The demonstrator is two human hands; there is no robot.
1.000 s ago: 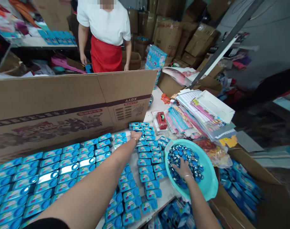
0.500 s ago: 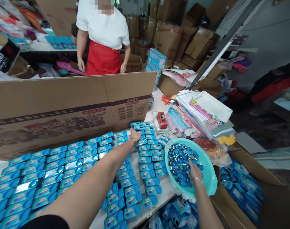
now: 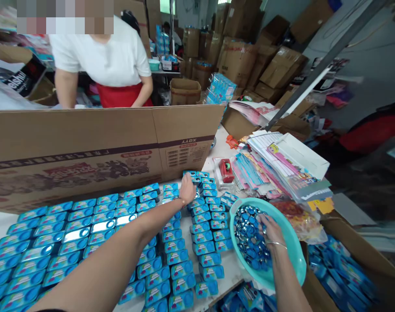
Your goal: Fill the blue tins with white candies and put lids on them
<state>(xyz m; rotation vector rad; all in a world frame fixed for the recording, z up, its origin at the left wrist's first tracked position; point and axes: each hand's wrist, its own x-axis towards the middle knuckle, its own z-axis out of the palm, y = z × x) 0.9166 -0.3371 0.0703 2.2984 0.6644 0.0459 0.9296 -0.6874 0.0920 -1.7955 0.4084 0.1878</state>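
Rows of small blue boxes (image 3: 181, 268) with round recesses cover the white table (image 3: 221, 273). At the far end of the rows, by the cardboard panel, my left hand (image 3: 187, 190) touches the boxes, its fingers bent; whatever it may hold is hidden. On the right, a turquoise basin (image 3: 293, 260) contains many round blue and silver pieces (image 3: 249, 234). My right hand (image 3: 269, 229) is inside the basin over the pieces, fingers curled together around something I cannot make out.
A long cardboard panel (image 3: 119, 138) stands along the table's far side, with a person in a white shirt (image 3: 100, 60) behind it. Right of the rows lie a red tape dispenser (image 3: 226, 170) and stacked papers (image 3: 282, 164). An open carton (image 3: 350, 234) of blue packs sits at the lower right.
The view has shifted, and the person behind the panel now leans forward with hands hidden. My left hand has drawn its fingers in. My right hand remains in the basin, its fingers more curled.
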